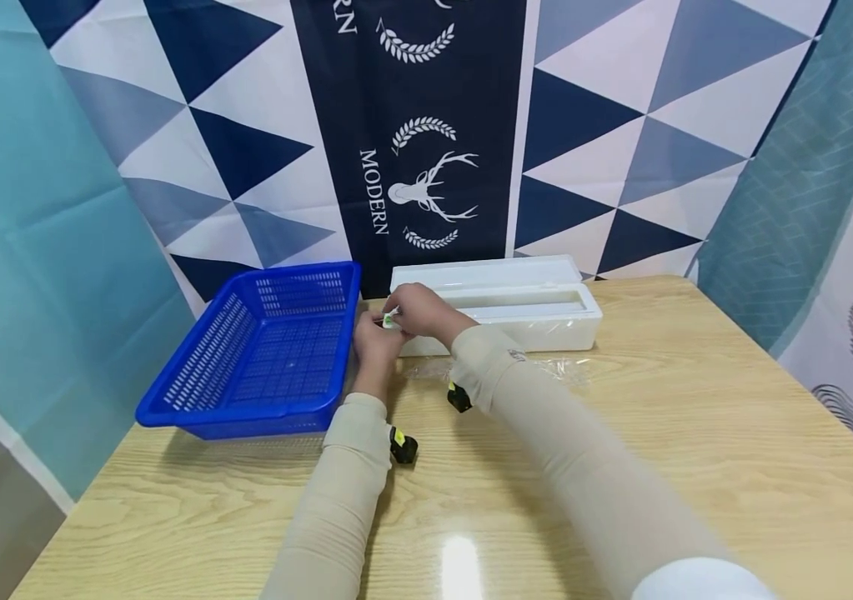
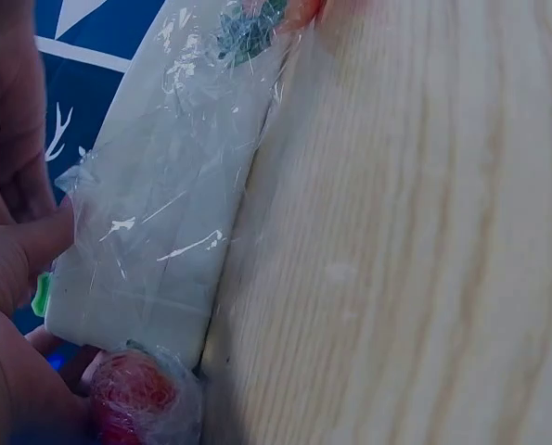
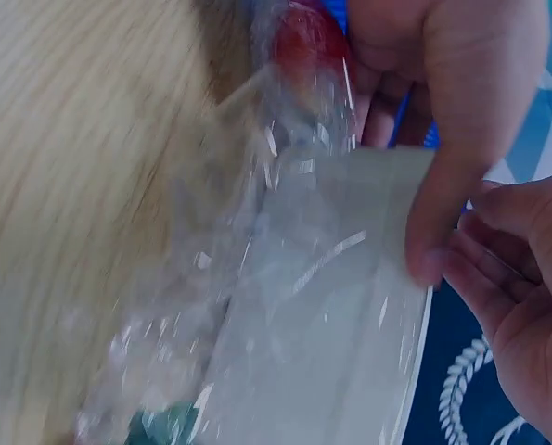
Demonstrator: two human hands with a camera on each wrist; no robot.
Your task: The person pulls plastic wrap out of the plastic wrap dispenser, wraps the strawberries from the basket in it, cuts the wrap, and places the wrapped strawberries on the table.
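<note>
Both hands meet at the left end of a long white box (image 1: 501,335) whose lid (image 1: 486,272) stands up at the back. My left hand (image 1: 377,340) pinches a small white-and-green piece (image 1: 391,320) by the box's corner. From the right, my right hand (image 1: 426,312) reaches over and pinches at the same piece, its fingertips close to the left thumb. Crumpled clear plastic film (image 2: 155,213) shows across the box front in the left wrist view. A red thing wrapped in film (image 2: 144,394) lies by the box's lower corner, beside the left fingers.
A blue plastic basket (image 1: 336,367) stands left of the hands. More clear film (image 1: 561,369) lies on the wooden table (image 1: 666,400) before the box. Some dark green stuff (image 2: 250,30) shows at the film's far end. A patterned cloth (image 1: 591,125) hangs behind.
</note>
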